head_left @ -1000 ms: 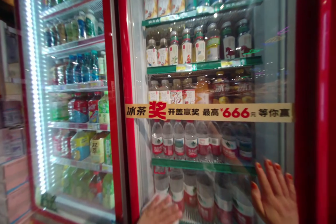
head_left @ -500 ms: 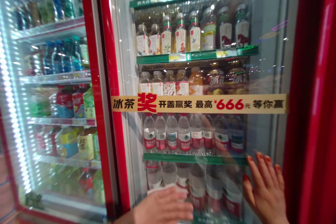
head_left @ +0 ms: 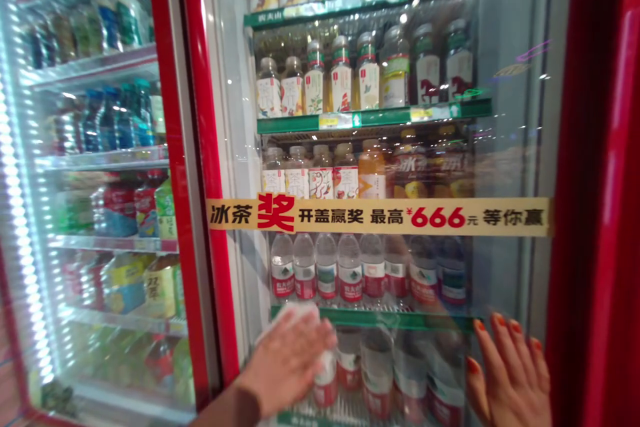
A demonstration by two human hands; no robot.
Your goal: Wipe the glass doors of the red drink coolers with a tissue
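Note:
My left hand point(head_left: 293, 363) lies flat over a white cloth point(head_left: 301, 311) against the glass door point(head_left: 510, 100) of a red-framed drinks cooler. Most of the cloth is hidden under the palm, with its upper edge showing above the fingers. Lower right on the same door, my right hand point(head_left: 513, 380) rests with its fingers spread and stretched out, holding nothing. Its nails are orange-red. Across the glass above both hands runs a yellow printed strip point(head_left: 370, 216).
Behind the glass, green-edged shelves point(head_left: 295, 123) carry rows of bottles, with red-labelled water bottles point(head_left: 350, 273) near hand height. To the left stands a second lit cooler point(head_left: 187, 213) with shelves of drinks. A red panel point(head_left: 600, 213) borders the right side.
My left hand has moved up and slightly left over the glass with the cloth. The right hand stays at the same spot on the door. The view has tilted up a little.

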